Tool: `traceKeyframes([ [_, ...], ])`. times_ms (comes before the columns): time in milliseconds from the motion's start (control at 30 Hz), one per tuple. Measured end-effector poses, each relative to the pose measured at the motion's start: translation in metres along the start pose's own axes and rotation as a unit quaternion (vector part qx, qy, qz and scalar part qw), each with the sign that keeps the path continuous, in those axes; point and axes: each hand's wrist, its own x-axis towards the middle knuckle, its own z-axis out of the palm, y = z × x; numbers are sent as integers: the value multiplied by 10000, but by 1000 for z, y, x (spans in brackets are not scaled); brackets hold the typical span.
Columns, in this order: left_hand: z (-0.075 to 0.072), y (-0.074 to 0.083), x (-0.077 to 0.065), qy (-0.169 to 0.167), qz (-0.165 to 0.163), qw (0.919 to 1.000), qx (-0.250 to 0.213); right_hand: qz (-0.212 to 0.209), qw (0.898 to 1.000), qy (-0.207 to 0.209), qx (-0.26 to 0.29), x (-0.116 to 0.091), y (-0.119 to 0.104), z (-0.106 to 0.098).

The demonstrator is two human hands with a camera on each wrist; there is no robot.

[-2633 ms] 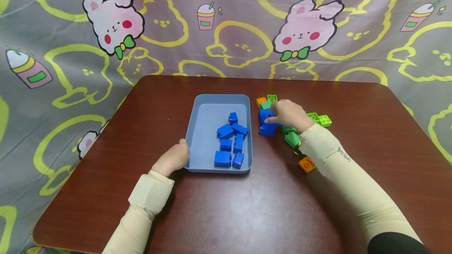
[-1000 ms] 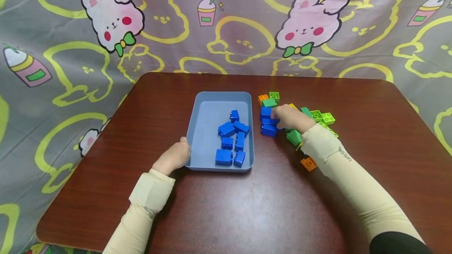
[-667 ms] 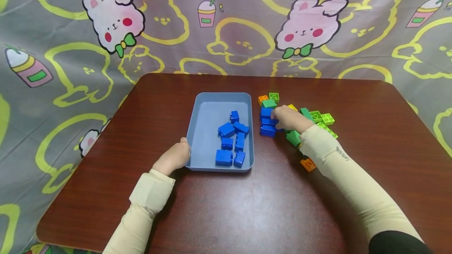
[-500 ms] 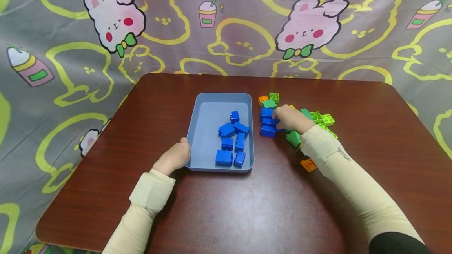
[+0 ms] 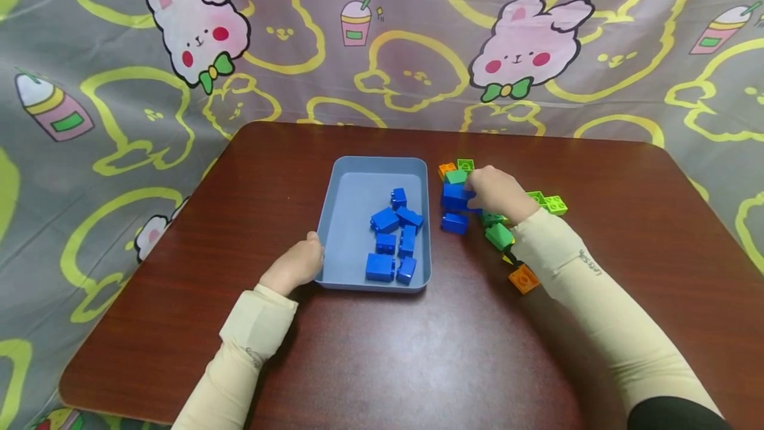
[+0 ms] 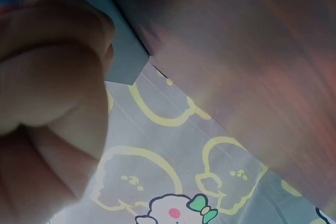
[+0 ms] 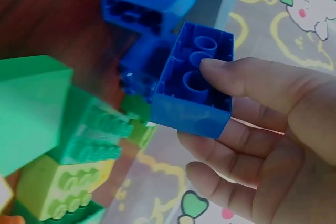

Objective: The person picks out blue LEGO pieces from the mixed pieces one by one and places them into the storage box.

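A shallow grey-blue tray (image 5: pixel 349 217) stands on the table, with several blue building bricks in its right half. My left hand (image 5: pixel 295 263) holds the tray's left side near the front corner; its fingers are bunched at the wall in the left wrist view. Beyond the tray's right side, my right hand (image 5: pixel 501 192) pinches a blue building brick (image 7: pixel 191 116), thumb on its hollow underside and fingers behind. Another blue brick (image 5: pixel 455 223) lies just in front of that hand, and a further blue brick (image 7: pixel 142 64) shows behind the held one.
Green, lime, yellow and orange bricks lie in a loose pile under and around the right forearm, among them a green brick (image 5: pixel 499 236) and an orange brick (image 5: pixel 523 279). A lime brick (image 5: pixel 556 205) lies to the right. A patterned cloth (image 5: pixel 412 78) hangs behind the table.
My right hand went down among the blue bricks, took hold of one and has now raised it slightly, away from the brick in front. The left hand keeps its place at the tray.
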Motion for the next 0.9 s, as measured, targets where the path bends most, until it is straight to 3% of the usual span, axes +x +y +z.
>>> traceKeyframes([
  [400, 2, -2, 2, -4, -4, 10000, 9, 268, 9962, 674, 488, 14, -29, -11],
  [633, 1, -2, 1, -86, -8, 10000, -4, 102, 9906, 1179, 683, 28, -46, -10],
  [900, 1, -2, 1, -112, -82, 9999, 10, 340, 9918, 1103, 558, 45, -62, -8],
])
